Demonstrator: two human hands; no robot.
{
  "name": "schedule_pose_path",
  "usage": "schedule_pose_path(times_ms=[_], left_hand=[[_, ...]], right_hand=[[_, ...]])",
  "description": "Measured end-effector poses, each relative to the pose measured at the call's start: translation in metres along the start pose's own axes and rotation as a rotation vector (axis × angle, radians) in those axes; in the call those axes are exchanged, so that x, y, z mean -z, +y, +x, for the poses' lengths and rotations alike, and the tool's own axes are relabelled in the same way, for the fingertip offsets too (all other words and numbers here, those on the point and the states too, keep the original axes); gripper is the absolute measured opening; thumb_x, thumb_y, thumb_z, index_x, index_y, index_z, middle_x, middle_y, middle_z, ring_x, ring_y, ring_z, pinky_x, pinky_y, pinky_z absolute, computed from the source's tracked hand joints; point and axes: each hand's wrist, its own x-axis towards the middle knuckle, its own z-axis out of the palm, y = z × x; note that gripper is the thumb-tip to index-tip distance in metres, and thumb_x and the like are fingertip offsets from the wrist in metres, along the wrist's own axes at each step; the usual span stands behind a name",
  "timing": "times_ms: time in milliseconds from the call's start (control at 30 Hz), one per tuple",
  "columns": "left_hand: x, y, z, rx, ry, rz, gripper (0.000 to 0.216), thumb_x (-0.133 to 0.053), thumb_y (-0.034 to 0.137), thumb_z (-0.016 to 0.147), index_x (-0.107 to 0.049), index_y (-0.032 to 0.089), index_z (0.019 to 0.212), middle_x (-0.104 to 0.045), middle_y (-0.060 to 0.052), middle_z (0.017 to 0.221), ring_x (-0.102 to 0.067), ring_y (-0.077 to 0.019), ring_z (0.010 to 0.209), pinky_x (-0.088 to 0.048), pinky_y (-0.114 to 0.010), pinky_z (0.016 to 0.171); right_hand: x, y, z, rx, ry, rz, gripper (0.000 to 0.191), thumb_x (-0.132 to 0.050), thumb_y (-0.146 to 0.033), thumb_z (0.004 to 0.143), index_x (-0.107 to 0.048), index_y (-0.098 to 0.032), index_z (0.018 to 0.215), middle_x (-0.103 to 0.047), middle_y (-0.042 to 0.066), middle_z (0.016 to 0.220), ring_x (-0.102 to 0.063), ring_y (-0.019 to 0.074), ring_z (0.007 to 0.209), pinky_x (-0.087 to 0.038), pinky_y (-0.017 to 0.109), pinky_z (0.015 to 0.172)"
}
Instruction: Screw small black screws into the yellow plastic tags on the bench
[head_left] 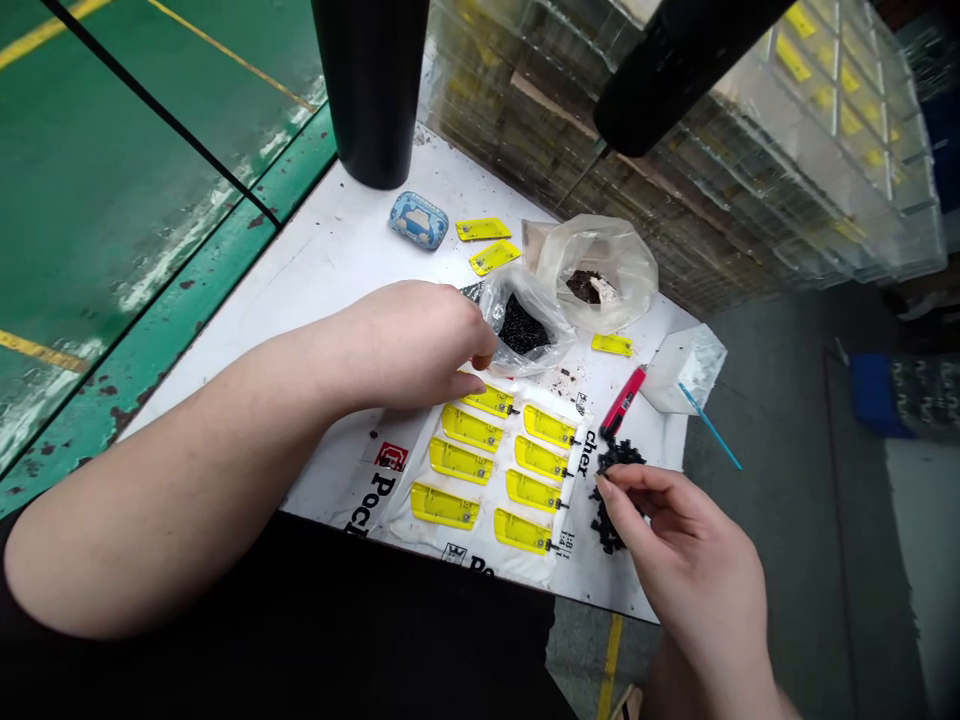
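Observation:
My left hand (431, 340) reaches over the white pad (487, 515), its visible fingers curled and its thumb at the edge of the top left yellow plate (489, 400). Whatever those fingers hold, if anything, is hidden. Just beyond them stands an open clear bag of black granules (523, 325). Yellow plates lie in two columns on the pad, several with small black pieces at their right ends. My right hand (690, 550) pinches at the pile of small black parts (611, 530), thumb and forefinger together on what looks like one small black part.
A red cutter (624, 402) lies above the black pile, near a translucent block (686, 368) and a blue stick (710, 425). Behind are a second bag (600, 270), loose yellow plates (495, 258) and a blue tin (418, 221). Stacked clear trays (675, 190) border the table; a black cylinder (375, 100) hangs above.

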Motion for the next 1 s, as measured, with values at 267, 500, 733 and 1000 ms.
schedule_pose_path(times_ms=[267,500,733,1000], left_hand=[[0.003,0.003,-0.002,-0.032,-0.01,-0.073,0.015,-0.076,0.038,0.096,-0.085,0.028,0.103,-0.084,-0.002,0.102,-0.073,-0.0217,0.091,-0.046,-0.032,0.076],[0.002,0.015,-0.008,-0.385,-0.013,-0.393,0.028,-0.086,0.028,0.094,-0.082,0.027,0.122,-0.083,-0.002,0.119,-0.075,-0.0192,0.106,-0.052,-0.028,0.089],[0.006,0.019,-0.008,-0.512,0.011,-0.528,0.005,-0.084,0.021,0.097,-0.083,0.024,0.101,-0.079,-0.001,0.1,-0.072,-0.0152,0.095,-0.052,-0.026,0.081],[0.006,0.012,-0.008,-0.455,-0.049,-0.612,0.002,-0.082,0.021,0.097,-0.082,0.023,0.098,-0.077,0.0,0.093,-0.068,-0.0153,0.087,-0.051,-0.027,0.078]], right_hand=[[-0.011,-0.024,0.001,0.061,-0.093,0.098,0.025,-0.082,-0.051,0.096,-0.081,-0.03,0.11,-0.083,0.002,0.103,-0.074,0.0171,0.078,-0.063,0.029,0.072],[-0.024,-0.067,0.007,0.057,-0.285,0.381,0.021,-0.083,-0.046,0.096,-0.081,-0.026,0.103,-0.08,0.003,0.088,-0.071,0.0157,0.068,-0.061,0.025,0.061],[-0.034,-0.074,0.015,-0.071,-0.494,0.686,0.024,-0.083,-0.046,0.097,-0.077,-0.024,0.104,-0.077,0.003,0.083,-0.073,0.0161,0.074,-0.061,0.025,0.065],[-0.036,-0.085,0.007,0.539,-0.028,0.259,0.033,-0.076,-0.014,0.1,-0.074,-0.031,0.128,-0.077,0.005,0.125,-0.077,0.0219,0.11,-0.066,0.037,0.094]])
